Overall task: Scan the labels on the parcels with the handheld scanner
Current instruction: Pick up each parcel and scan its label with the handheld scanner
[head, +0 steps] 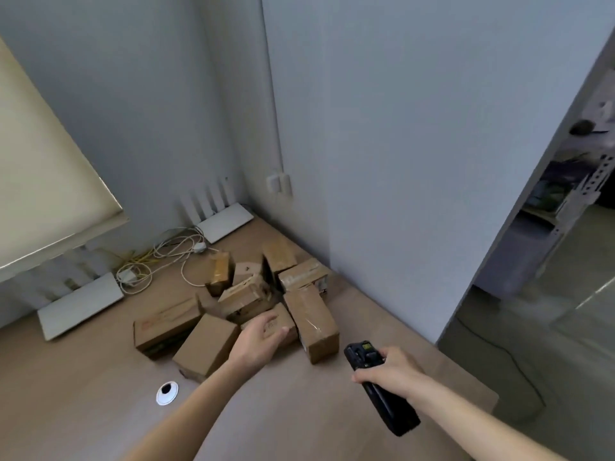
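Head view looks down on one light brown wooden bench (100, 377) set into a corner of grey walls, which keeps everything on it pushed toward that corner. On it lie two flat white routers (80, 306) with upright antennas, backed against the walls, probably so their tangle of white and yellow cables (159, 261) can run behind. The brown cardboard parcels (309, 322) sit heaped together; I count about nine, though the ones at the back overlap and the count is unsure. No label is readable from here. One black handheld scanner (376, 380) is clamped in the right hand (389, 371), fingers wrapped round its body, its head aimed toward the pile and hanging just beside the nearest box. The left hand (263, 337) rests with relaxed fingers curved over a small parcel at the front, apparently to turn or steady it for scanning. One round white cable grommet (167, 392) sits near the front edge.
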A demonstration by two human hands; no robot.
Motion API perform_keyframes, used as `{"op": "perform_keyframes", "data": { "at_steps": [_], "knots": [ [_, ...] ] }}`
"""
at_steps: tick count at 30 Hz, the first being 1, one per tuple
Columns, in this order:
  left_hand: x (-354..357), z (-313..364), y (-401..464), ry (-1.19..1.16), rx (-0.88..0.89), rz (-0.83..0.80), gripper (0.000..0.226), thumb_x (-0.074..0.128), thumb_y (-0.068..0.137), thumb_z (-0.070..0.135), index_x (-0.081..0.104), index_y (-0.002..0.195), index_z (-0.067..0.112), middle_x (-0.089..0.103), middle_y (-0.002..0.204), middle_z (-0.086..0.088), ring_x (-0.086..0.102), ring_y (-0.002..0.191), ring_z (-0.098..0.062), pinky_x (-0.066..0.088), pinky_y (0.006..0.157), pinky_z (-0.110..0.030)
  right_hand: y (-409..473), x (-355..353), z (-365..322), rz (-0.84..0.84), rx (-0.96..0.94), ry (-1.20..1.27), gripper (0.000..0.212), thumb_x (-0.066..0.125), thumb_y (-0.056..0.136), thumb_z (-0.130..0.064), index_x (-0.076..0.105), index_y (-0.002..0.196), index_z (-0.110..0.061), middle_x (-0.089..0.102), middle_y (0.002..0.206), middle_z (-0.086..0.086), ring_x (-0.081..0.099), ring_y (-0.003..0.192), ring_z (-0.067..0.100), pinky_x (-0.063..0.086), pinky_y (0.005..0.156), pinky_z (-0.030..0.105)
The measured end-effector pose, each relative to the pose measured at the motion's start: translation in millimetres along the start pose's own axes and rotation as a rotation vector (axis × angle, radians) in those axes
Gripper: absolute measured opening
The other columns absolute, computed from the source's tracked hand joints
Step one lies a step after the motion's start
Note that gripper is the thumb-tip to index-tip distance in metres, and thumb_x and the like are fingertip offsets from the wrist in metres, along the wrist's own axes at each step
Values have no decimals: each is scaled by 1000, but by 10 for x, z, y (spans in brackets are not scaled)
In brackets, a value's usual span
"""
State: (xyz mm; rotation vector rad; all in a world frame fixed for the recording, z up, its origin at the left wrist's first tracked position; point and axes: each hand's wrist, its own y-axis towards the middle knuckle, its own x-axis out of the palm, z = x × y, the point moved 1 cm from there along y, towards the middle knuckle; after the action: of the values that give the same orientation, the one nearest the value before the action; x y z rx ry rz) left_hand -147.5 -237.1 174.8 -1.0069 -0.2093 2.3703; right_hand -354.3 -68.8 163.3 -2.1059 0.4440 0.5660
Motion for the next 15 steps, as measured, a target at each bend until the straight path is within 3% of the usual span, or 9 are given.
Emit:
{"op": "perform_keyframes", "data": {
  "at_steps": [9, 13, 15],
  "knots": [
    [463, 63, 1488, 188, -44, -34, 61, 58, 98, 44, 40, 152, 22, 41, 156, -2, 39, 143, -20, 35, 117, -42, 1390, 243, -105, -209, 131, 186, 75, 92, 61, -52, 62, 122, -20, 70, 107, 2, 68, 98, 22, 59, 93, 39],
    [668, 0, 1934, 238, -55, -60, 67, 59, 97, 45, 35, 155, 22, 37, 158, -1, 39, 142, -20, 36, 113, -38, 1784, 312, -141, -290, 216, 342, 72, 92, 65, -50, 57, 120, -19, 67, 103, 2, 66, 89, 18, 54, 65, 29],
    [725, -76, 2067, 241, -77, -85, 69, 59, 96, 46, 33, 156, 21, 38, 157, -2, 40, 141, -20, 37, 112, -38, 1900, 343, -144, -362, 273, 432, 70, 93, 65, -48, 57, 116, -18, 69, 105, 6, 68, 92, 22, 56, 66, 30]
  ]
}}
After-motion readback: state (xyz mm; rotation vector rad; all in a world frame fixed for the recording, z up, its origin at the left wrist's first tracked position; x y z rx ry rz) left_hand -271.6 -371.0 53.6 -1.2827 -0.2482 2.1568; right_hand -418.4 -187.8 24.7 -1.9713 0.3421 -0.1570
